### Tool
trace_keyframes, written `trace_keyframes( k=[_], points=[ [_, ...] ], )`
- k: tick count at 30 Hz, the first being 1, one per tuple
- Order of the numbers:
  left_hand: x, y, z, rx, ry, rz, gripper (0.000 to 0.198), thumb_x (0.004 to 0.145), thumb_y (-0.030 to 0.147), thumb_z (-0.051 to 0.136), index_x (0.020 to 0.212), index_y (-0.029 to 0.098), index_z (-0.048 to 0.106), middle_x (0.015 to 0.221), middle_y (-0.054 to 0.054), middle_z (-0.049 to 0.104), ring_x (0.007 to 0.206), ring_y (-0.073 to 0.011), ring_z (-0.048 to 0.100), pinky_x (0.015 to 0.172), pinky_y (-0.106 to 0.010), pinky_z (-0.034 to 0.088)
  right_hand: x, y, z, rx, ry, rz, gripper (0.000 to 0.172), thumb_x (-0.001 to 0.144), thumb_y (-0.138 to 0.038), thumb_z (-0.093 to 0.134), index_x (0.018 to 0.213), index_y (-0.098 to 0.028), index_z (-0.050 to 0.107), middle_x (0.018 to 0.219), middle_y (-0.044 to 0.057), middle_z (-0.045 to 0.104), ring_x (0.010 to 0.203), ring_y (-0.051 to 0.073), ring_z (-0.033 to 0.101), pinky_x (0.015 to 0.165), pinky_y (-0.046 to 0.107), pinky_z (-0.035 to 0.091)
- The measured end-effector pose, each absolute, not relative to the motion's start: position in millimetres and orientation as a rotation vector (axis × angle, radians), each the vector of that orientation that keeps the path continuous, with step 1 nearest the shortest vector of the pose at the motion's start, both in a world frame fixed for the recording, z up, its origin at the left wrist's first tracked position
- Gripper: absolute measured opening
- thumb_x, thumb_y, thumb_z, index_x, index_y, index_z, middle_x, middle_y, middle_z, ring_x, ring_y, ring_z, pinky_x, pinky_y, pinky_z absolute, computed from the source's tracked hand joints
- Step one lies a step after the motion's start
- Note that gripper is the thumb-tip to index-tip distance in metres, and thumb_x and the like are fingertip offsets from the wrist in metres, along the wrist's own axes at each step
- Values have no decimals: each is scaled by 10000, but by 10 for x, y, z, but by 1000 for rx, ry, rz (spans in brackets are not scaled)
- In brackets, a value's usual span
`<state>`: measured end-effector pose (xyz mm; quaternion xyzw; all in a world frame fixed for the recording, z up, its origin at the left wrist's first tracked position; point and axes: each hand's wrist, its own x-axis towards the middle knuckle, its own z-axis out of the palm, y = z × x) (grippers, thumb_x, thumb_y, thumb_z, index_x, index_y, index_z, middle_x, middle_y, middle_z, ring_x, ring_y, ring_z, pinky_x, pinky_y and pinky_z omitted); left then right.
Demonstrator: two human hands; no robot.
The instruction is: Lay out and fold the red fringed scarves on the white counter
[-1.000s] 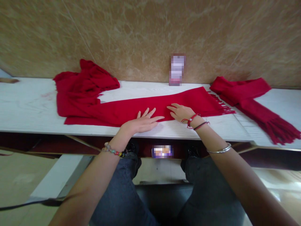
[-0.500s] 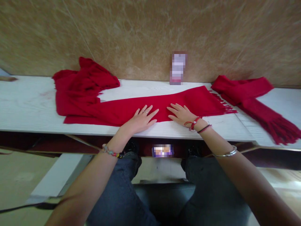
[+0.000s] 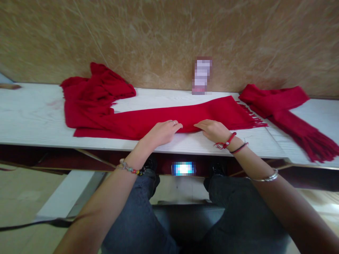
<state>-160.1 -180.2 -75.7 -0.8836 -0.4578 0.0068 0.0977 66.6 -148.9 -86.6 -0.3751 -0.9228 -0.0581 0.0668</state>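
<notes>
A long red scarf [image 3: 217,111] lies across the white table, flat and folded lengthwise toward its fringed right end and bunched up at the left. My left hand [image 3: 165,132] is closed at the scarf's near edge, thumb and fingers pinching the cloth. A short way to its right, my right hand [image 3: 213,130] pinches the same edge. The edge lifts slightly between the two hands. A second red scarf [image 3: 274,102], folded over itself with its fringe toward me, rests at the right, close to the first one's fringe.
A brown marbled wall panel [image 3: 159,42] rises behind the white table [image 3: 34,116]. A pixelated pale item [image 3: 202,76] stands against it. Below the table edge, a blurred bright screen-like thing [image 3: 183,168] shows between my knees. A wooden piece [image 3: 9,86] lies far left.
Both hands were spread flat on the scarf; now their fingers have closed on its near edge. The scarves lie almost as before.
</notes>
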Motion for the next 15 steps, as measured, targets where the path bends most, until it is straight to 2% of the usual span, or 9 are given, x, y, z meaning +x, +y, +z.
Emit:
trace_keyframes(
  k=[5,9,15],
  points=[
    [-1582,-1779,-790,-2552,-1367,-34,266,916,155,370,1070,166,586,1056,-75,636,975,-203,598,672,-275,477,605,-1509,-908,-1196,-2711,-214,336,865,-132,450,1143,-145,639,1087,92,678,991,200,597,789,283,473],
    [-1566,-1762,-818,-2510,-1328,-59,248,901,118,387,974,171,618,966,-70,648,906,-204,612,621,-270,462,560,-1491,-934,-1223,-2677,-280,313,867,-92,412,1004,-138,689,985,101,693,916,191,595,736,268,431],
    [-1551,-1716,-847,-2485,-1340,-121,267,885,68,380,978,163,611,946,-72,639,888,-198,595,607,-267,451,485,-1428,-916,-1316,-2589,-319,268,837,-83,432,897,-128,690,863,103,678,824,191,574,628,271,360]
  ],
)
